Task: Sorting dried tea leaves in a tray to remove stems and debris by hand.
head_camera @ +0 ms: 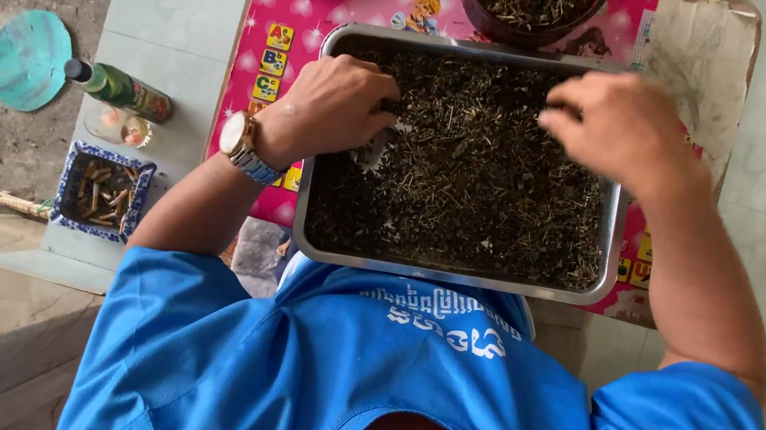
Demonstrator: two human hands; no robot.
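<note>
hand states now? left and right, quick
Left hand: curled in the dried herbs, grip contents cannot be told.
Right hand: fingers bent over the tray, blurred, cannot be told.

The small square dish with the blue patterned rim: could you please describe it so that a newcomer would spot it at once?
Start at the big metal tray of dried dark leaves where the left hand and right hand are. Look past the left wrist's watch to the pale slab's edge. There, below the lying green bottle, sits the square dish: the only blue-rimmed thing, holding short brown stubs.
</note>
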